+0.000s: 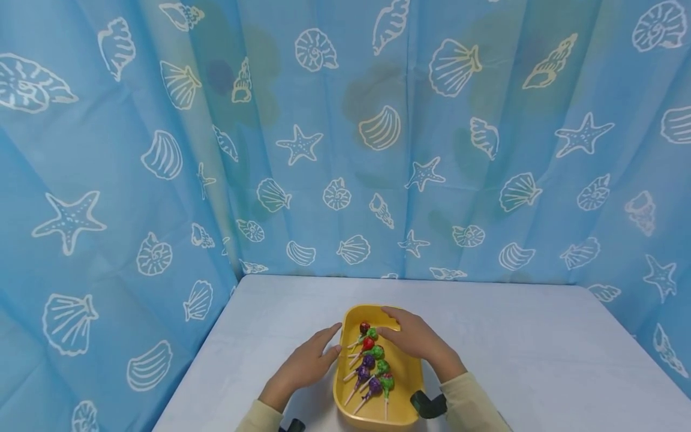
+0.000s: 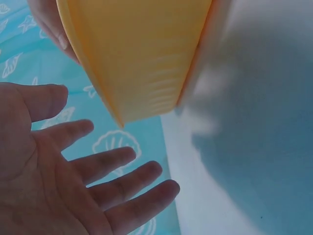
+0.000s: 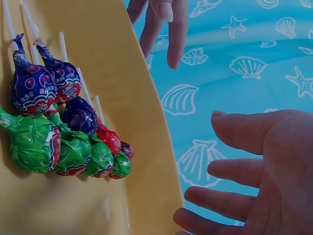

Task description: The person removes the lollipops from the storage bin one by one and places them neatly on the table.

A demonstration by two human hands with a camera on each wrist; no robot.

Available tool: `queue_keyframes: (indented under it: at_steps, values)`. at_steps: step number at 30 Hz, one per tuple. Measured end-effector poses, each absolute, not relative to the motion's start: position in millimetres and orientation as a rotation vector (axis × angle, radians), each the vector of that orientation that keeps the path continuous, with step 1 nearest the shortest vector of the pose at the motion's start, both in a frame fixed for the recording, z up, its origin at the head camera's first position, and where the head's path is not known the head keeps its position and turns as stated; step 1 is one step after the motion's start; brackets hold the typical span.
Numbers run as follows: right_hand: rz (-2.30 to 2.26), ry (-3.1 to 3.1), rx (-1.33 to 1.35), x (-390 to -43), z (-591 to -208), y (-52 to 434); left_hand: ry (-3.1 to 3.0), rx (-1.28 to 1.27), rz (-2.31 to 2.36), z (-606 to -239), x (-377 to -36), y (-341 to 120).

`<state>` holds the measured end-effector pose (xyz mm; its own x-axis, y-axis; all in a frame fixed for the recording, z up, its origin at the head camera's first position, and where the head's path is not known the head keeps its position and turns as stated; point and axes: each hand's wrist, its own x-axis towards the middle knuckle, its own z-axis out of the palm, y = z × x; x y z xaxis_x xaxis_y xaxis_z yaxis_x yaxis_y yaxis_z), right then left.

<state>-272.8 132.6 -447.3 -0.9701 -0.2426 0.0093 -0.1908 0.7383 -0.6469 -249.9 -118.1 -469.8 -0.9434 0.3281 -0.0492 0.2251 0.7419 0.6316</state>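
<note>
A yellow plastic tray (image 1: 406,379) stands on the white table, holding several wrapped lollipops. Purple lollipops (image 3: 33,88), green lollipops (image 3: 36,143) and a red lollipop (image 3: 108,140) lie grouped together, their white sticks mostly pointing toward the tray's left side. Beside the left wall is my left hand (image 1: 309,364), fingers spread and straight; in the left wrist view a gap separates its fingers from the tray's side. My right hand (image 1: 418,341) hovers at the right rim with fingers extended, overlapping the tray's far end in the head view. Neither hand holds anything.
White table surface (image 1: 518,342) extends on both sides of the tray. A blue curtain (image 1: 345,150) with white shell and starfish prints hangs behind the table and along its sides. Black straps (image 1: 429,405) show at the wrists.
</note>
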Motion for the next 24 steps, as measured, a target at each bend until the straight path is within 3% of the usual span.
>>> queue_keyframes:
  at_steps: [24]
  values:
    - [-1.112,2.785,-0.478,-287.3,-463.0,122.1,2.669,0.362,1.172,-480.3,-259.5,-113.9]
